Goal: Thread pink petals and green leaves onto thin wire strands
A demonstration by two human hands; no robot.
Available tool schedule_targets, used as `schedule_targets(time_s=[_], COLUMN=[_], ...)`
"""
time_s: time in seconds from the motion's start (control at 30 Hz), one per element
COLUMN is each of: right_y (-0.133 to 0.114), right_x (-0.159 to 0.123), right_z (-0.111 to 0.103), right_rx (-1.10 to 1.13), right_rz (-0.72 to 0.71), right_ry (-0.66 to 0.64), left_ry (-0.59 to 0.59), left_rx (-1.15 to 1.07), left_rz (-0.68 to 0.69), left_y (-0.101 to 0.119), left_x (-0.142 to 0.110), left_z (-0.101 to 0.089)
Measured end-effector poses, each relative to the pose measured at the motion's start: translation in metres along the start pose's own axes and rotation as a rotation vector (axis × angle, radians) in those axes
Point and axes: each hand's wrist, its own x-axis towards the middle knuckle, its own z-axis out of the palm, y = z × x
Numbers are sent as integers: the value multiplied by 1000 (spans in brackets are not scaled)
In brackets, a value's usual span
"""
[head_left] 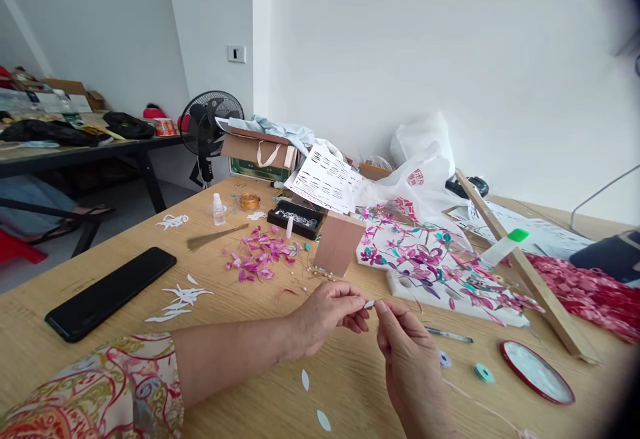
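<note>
My left hand (327,314) pinches one end of a small white petal-shaped paper piece (369,304) between thumb and forefinger. At its other end, the closed thumb and fingertips of my right hand (409,352) meet it. Both hands are just above the wooden table. Two more white petal pieces (305,380) lie below my left wrist. Further left is a pile of slim white cut pieces (180,299). Beyond my hands lie loose pink petals (260,252). A pale thread (480,402) runs along the table right of my right hand; where it begins is hidden.
A black phone (113,292) lies at left. Behind my hands stands a wooden block (339,242). To the right are purple flower sprays (430,252), a pen-like tool (450,335), thread spools (483,373), a red-rimmed oval dish (537,371) and a long wooden bar (530,276).
</note>
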Motion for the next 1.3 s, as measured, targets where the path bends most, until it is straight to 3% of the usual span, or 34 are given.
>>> schedule_targets(time_s=[0.5, 0.73, 0.97, 1.17, 1.3], right_y=[7, 9, 2, 1, 2], right_x=[-1, 2, 0, 2, 4], right_z=[0, -2, 0, -2, -5], right_rx=[-16, -5, 61, 184, 251], right_rz=[-6, -2, 64, 169, 227], right_ry=[-13, -9, -20, -100, -168], left_ry=[77, 36, -64, -253, -287], left_rx=[2, -65, 55, -110, -151], left_rz=[46, 21, -28, -156, -192], left_y=[-4, -6, 0, -2, -3], left_x=[2, 0, 5, 10, 12], left_z=[-1, -2, -9, -24, -27])
